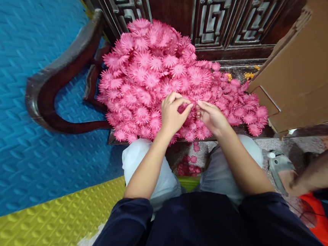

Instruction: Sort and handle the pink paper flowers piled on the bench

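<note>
Flowers [162, 77] heaped on dark bench [55, 86] — blue mat [20, 87] beside.

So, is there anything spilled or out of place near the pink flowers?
Yes. A few pink flowers lie on the floor between the person's knees, below the big pile on the dark wooden seat, as if fallen. Some orange flowers also lie apart behind the pile, beside the cardboard box.
</note>
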`<action>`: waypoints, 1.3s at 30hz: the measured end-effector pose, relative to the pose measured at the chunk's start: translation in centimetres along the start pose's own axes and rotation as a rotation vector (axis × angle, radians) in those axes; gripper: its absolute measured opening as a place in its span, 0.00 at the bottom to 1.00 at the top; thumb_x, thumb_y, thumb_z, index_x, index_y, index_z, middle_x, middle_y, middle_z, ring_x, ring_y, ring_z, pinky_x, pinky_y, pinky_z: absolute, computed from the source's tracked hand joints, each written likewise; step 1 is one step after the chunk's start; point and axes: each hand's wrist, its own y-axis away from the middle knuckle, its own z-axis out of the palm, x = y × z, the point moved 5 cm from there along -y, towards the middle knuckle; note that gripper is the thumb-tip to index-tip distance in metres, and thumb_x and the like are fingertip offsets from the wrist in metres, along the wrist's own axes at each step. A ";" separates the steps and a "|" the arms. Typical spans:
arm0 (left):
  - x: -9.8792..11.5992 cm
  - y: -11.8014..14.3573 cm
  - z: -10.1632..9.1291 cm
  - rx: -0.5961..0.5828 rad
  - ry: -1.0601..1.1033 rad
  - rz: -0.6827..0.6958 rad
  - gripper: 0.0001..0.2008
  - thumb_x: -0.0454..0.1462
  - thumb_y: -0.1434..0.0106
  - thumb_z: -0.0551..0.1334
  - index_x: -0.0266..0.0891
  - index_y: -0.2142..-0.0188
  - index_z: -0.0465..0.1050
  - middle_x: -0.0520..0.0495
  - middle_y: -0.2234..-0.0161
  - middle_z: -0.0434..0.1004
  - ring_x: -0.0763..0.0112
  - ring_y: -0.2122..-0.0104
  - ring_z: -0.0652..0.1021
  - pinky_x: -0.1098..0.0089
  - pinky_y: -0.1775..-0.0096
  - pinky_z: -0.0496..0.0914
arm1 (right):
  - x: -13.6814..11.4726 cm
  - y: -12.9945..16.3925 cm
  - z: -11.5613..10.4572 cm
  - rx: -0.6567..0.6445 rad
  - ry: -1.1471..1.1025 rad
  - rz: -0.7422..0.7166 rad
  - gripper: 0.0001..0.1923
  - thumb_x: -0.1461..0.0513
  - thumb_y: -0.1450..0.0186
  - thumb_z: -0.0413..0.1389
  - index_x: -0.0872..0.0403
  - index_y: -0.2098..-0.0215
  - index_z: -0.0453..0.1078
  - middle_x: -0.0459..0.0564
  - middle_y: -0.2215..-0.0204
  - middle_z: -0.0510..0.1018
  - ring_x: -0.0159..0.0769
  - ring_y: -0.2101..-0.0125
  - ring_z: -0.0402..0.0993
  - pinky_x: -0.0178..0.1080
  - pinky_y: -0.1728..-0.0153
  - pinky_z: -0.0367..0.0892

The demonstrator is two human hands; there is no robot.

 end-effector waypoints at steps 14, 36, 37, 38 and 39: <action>-5.6 -2.2 -4.6 0.363 -0.233 -0.368 0.08 0.39 0.46 0.66 0.43 0.66 0.72 0.42 0.59 0.69 0.51 0.49 0.65 0.48 0.45 0.55 | 0.5 -0.2 -0.6 0.140 0.040 0.032 0.15 0.55 0.58 0.64 0.52 0.74 0.70 0.42 0.76 0.71 0.25 0.77 0.61 0.34 0.74 0.53; -3.1 -0.7 -3.0 0.332 -0.115 -0.311 0.06 0.33 0.43 0.58 0.42 0.65 0.72 0.47 0.66 0.71 0.61 0.60 0.70 0.56 0.48 0.59 | -8.1 0.0 -12.4 0.570 0.822 -0.305 0.06 0.62 0.46 0.57 0.57 0.71 0.74 0.50 0.70 0.77 0.34 0.66 0.71 0.40 0.59 0.65; -3.1 -0.8 -3.2 0.332 -0.099 -0.323 0.06 0.33 0.42 0.58 0.42 0.66 0.72 0.47 0.67 0.70 0.61 0.60 0.70 0.57 0.49 0.60 | -8.4 0.0 -14.3 0.638 0.902 -0.259 0.07 0.63 0.46 0.57 0.58 0.71 0.74 0.52 0.69 0.78 0.34 0.66 0.72 0.40 0.60 0.65; -3.1 -0.8 -3.4 0.332 -0.082 -0.331 0.06 0.33 0.42 0.58 0.41 0.67 0.72 0.47 0.67 0.70 0.62 0.61 0.70 0.58 0.49 0.60 | -8.4 0.1 -16.0 0.672 0.968 -0.189 0.08 0.62 0.45 0.57 0.59 0.70 0.74 0.52 0.69 0.78 0.35 0.66 0.72 0.40 0.60 0.65; -3.0 -0.8 -3.6 0.336 -0.065 -0.333 0.06 0.32 0.42 0.57 0.41 0.67 0.72 0.47 0.67 0.70 0.63 0.61 0.70 0.58 0.49 0.61 | -8.2 0.0 -17.5 0.687 1.039 -0.102 0.09 0.61 0.45 0.57 0.59 0.69 0.74 0.52 0.70 0.78 0.35 0.67 0.72 0.40 0.60 0.66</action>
